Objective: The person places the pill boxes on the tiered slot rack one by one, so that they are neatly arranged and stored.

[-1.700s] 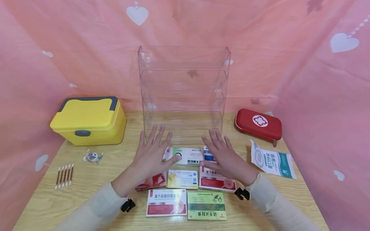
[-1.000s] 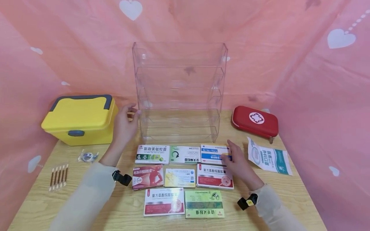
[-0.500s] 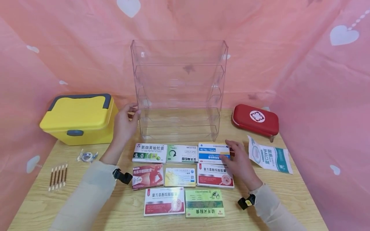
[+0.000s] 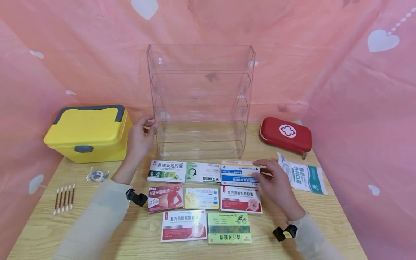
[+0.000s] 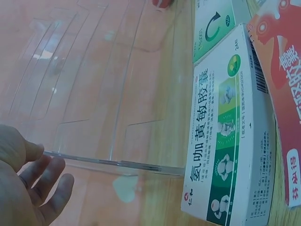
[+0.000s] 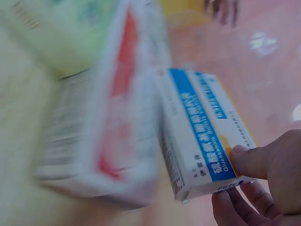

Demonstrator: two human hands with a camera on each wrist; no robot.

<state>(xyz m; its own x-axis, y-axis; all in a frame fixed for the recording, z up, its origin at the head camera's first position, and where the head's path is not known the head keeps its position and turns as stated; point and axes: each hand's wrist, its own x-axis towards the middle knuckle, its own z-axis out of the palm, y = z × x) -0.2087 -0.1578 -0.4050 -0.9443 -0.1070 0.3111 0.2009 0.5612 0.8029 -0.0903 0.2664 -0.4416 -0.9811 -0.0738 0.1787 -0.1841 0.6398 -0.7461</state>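
My left hand (image 4: 140, 136) grips the left front edge of a clear acrylic tiered shelf (image 4: 200, 103) that stands at the back of the wooden table; the thumb and fingers (image 5: 44, 181) pinch that edge (image 5: 113, 162). My right hand (image 4: 276, 182) pinches the right end of a blue-and-white medicine box (image 4: 238, 172) and has it tilted up off the table (image 6: 207, 136). Several other medicine boxes lie in rows before the shelf, among them a green-and-white one (image 4: 167, 170) (image 5: 230, 141) and a red-and-white one (image 4: 240, 199).
A yellow lidded case (image 4: 89, 133) sits at the left, with a small clear packet (image 4: 95, 175) and a row of swabs (image 4: 64, 198) in front of it. A red first-aid pouch (image 4: 286, 134) and a mask packet (image 4: 303, 177) lie at the right. Pink cloth surrounds the table.
Both hands left the boxes, where they lay flat. The left went to the shelf's left edge and took hold; the right pinched the blue-and-white box and raised its far edge.
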